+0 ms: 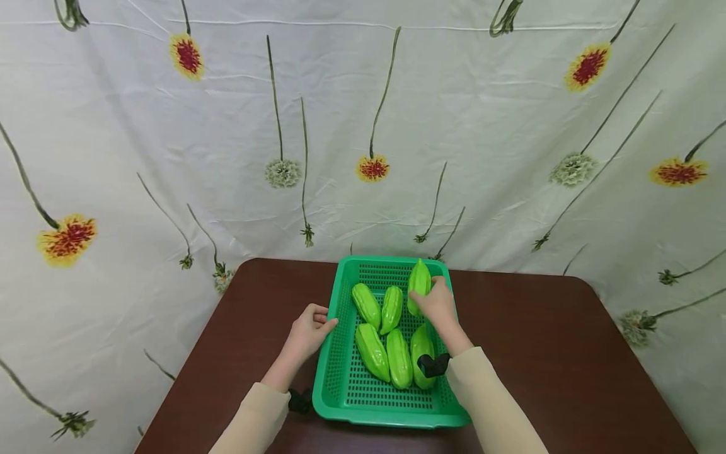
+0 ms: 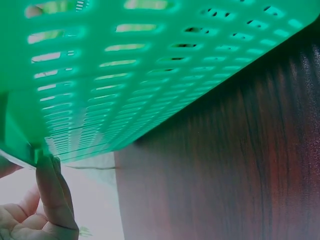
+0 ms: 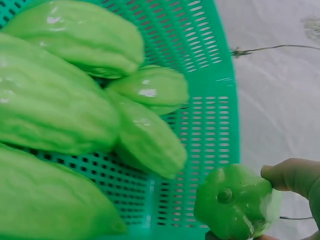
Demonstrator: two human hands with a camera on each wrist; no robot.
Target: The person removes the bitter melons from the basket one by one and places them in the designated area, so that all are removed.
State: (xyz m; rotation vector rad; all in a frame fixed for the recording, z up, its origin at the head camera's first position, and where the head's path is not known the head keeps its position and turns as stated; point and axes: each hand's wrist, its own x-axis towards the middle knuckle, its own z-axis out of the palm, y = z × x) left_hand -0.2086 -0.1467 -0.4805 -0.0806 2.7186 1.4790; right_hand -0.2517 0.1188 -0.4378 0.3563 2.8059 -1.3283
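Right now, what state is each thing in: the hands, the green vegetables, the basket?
Left hand: fingers on the basket's left rim.
Right hand: grips one gourd.
Held gourd: lifted at the basket's far right corner.
Five other gourds: lying in the basket.
Green basket: sits upright on the brown table.

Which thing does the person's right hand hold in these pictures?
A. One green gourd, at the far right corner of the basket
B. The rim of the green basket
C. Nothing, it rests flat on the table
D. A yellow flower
A: the right hand grips one green gourd over the far right corner of the green basket.
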